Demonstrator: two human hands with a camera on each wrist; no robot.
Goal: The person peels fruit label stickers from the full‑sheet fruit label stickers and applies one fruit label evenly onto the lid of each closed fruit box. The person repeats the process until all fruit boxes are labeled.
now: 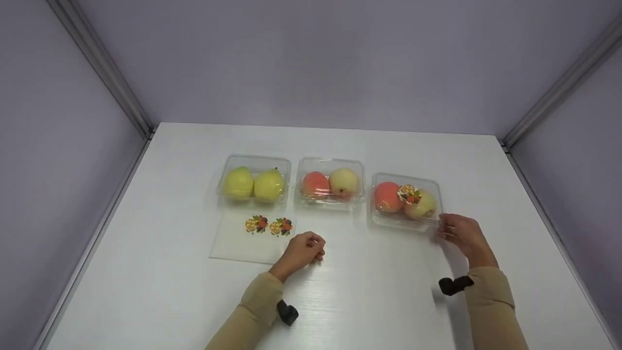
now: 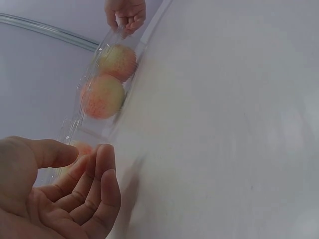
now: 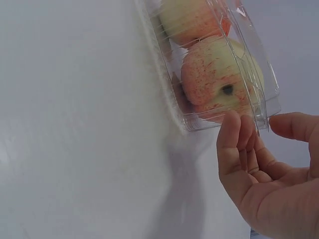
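Three clear plastic boxes of fruit stand in a row on the white table [image 1: 379, 301]. The right box [image 1: 406, 214] holds a red and a yellowish peach and has a flower sticker [image 1: 409, 193] on its lid. My right hand [image 1: 459, 233] is at its near right corner. In the right wrist view its fingertips [image 3: 233, 130] touch the box [image 3: 214, 64], and the thumb stands apart on the other side of the lid's rim. My left hand [image 1: 303, 249] rests loosely curled on the table and holds nothing [image 2: 65, 199]. It lies beside a clear sticker sheet [image 1: 243, 243].
The left box [image 1: 253, 182] holds two yellow pears and the middle box [image 1: 330, 184] two peaches. Two flower stickers [image 1: 268, 225] remain on the sheet. Purple walls with metal rails close in the table on three sides.
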